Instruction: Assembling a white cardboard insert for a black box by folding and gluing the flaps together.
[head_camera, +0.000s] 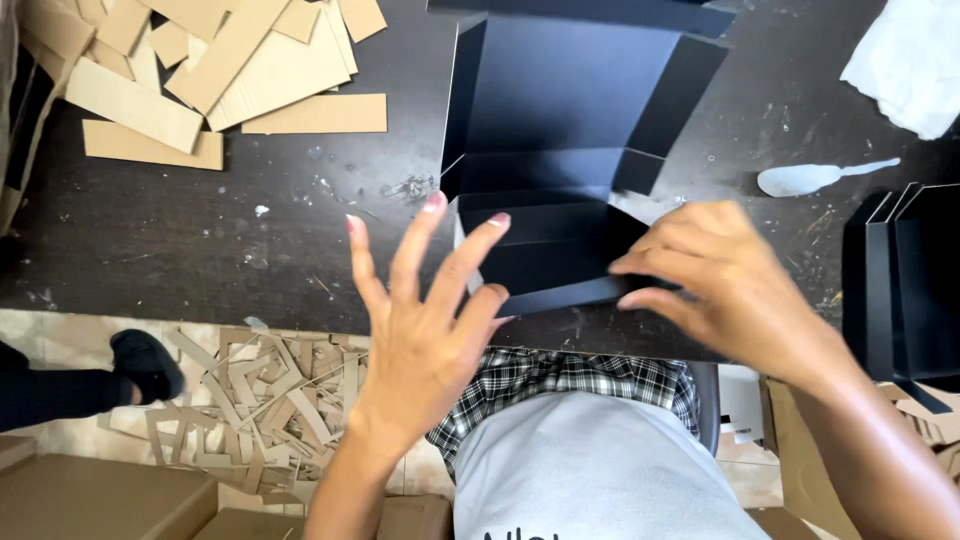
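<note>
The right hand (715, 275) is pinching the near right edge of a black folded card box (570, 150), its fingertips pressed together on a flap at the near side of the dark counter (200, 240). The left hand (430, 320) is hovering just left of that flap with its fingers spread wide, palm turned away from the camera; whether its fingertips are touching the card cannot be told. The box is lying open and flat in the middle of the counter, its panels and side flaps stretching toward the far edge. To the right, a white plastic spoon-shaped tool (815, 178) is lying on the counter, with a white crumpled cloth (910, 65) beyond it at the far right. More black folded pieces (900, 285) are standing at the right edge. At the far left, brown cardboard strips (200, 70) are lying in a loose pile. Below the counter's near edge, cardboard offcuts (270, 400) are littering the floor.
</note>
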